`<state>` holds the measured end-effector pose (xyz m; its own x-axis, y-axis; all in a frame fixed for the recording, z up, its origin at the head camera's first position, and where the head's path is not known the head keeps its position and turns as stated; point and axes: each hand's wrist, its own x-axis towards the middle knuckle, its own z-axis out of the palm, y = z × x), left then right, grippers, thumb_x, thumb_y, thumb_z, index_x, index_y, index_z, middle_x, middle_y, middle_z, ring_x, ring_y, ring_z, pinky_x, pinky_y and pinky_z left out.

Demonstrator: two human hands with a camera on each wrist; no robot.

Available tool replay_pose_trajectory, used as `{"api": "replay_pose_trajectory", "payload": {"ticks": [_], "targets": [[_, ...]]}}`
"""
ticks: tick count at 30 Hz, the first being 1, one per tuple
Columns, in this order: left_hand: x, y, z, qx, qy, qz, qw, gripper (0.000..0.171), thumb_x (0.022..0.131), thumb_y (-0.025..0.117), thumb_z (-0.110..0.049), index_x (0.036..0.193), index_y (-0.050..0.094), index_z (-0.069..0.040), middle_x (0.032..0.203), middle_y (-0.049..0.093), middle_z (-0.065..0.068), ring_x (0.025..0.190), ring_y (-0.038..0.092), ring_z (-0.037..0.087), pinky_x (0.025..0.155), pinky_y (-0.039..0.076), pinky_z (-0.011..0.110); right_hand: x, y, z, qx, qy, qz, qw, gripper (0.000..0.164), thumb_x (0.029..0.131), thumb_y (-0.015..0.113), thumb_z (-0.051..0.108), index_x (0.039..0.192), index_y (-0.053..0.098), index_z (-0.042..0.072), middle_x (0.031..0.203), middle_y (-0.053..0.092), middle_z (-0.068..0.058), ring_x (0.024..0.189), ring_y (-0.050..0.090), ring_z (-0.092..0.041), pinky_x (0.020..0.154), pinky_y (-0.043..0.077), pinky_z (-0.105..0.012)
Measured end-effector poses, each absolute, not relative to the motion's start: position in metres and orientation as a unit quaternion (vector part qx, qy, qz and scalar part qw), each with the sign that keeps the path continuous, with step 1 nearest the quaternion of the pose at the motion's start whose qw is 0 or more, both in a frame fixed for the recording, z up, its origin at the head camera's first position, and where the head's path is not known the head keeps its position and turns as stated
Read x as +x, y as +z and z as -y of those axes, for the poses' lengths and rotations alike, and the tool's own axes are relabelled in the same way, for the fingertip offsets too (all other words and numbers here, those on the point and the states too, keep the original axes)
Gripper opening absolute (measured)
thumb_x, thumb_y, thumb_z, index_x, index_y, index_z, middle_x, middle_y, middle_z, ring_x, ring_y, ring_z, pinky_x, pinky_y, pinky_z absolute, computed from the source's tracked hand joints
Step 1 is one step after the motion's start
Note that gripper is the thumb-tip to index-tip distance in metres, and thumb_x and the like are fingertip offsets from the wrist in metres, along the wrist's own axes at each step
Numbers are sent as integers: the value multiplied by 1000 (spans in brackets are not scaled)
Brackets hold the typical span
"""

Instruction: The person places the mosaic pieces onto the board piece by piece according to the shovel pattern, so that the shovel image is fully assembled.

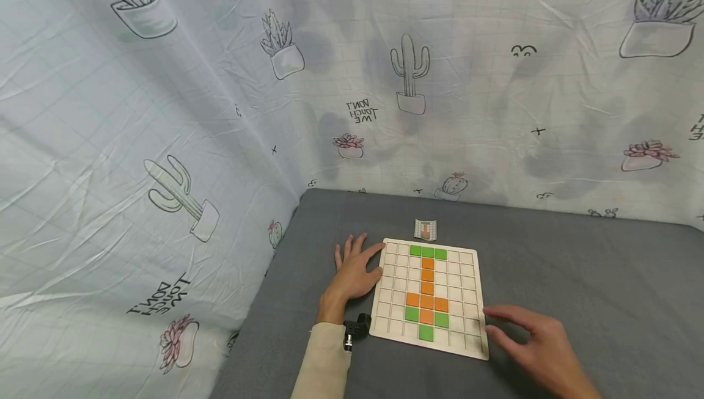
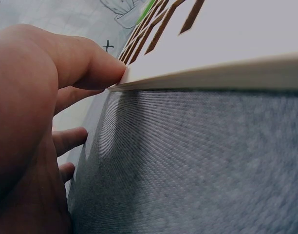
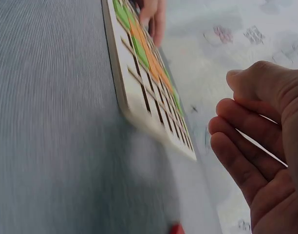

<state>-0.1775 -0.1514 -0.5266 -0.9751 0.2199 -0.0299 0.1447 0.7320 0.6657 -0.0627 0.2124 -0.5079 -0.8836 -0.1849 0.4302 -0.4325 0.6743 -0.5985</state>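
Note:
A pale wooden grid board (image 1: 464,296) lies on the grey table, bearing orange tiles (image 1: 427,275) in a column with a crossing row. Green tiles (image 1: 428,252) line its top, and several more sit around the column's lower end. On the left, my left hand (image 1: 352,277) has its fingers spread, thumb and index finger touching the board's side edge; the left wrist view shows the thumb (image 2: 98,63) against it. Beside the right edge hovers my right hand (image 1: 536,341), fingers loosely bent. In the right wrist view that hand (image 3: 266,141) holds nothing and is apart from the board.
A small printed card (image 1: 425,230) with a grid pattern lies just behind the board. The grey table (image 1: 577,258) meets a cactus-print cloth (image 1: 467,112) at the back and left. A small red thing (image 3: 176,229) shows at the right wrist view's bottom edge, too little to identify.

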Motion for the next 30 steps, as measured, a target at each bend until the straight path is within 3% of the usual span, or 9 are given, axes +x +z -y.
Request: {"api": "replay_pose_trajectory", "payload": {"ticks": [4,6,11,13,17,19,25,30], "targets": [[-178,-527,151,96,351,-930,52,56,105,65,-22,161,58,-23,180,28,18,170,7,47,133,-6,73,-57,-508,-229,152,364,902,174,40,80,97,7,113,86,25,105,82,14,98,70,14,85,50,0],[-178,-528,151,96,351,-930,51,57,104,66,-22,160,59,-23,179,28,18,170,7,47,133,-6,74,-53,-507,-238,141,369,903,170,40,82,96,6,116,85,25,100,82,13,82,67,18,73,49,0],[-179,-528,152,96,350,-931,49,56,104,66,-21,160,59,-23,180,28,18,170,8,47,133,-5,75,-44,-506,-256,95,361,914,161,38,82,96,9,115,85,26,97,81,13,74,59,18,60,42,-5],[-178,-528,152,97,349,-931,49,56,104,66,-21,160,59,-23,180,28,18,170,8,48,133,-5,75,-41,-507,-263,78,359,916,164,37,81,97,10,113,86,25,102,82,15,89,62,21,69,45,-2],[-177,-526,151,99,353,-929,51,56,105,65,-21,160,59,-23,180,27,19,170,7,48,133,-6,75,-36,-510,-276,53,353,918,171,35,79,98,11,110,87,23,101,80,23,97,57,32,77,47,4],[-177,-526,152,99,355,-928,52,56,104,65,-21,160,59,-22,180,27,19,170,7,48,133,-6,75,-34,-512,-284,39,339,923,177,33,79,99,13,109,87,23,97,79,25,94,55,33,74,45,4],[-177,-525,152,99,358,-927,54,57,105,65,-22,161,58,-23,180,26,18,170,6,48,133,-6,75,-27,-516,-302,-11,304,937,173,29,80,98,17,107,86,18,87,79,16,84,52,31,67,42,1],[-178,-525,152,101,358,-927,52,57,104,65,-21,161,58,-22,180,27,19,170,7,48,133,-6,75,-25,-518,-311,-43,282,944,167,29,80,96,12,107,85,10,91,82,-5,73,57,21,61,43,-2]]}}
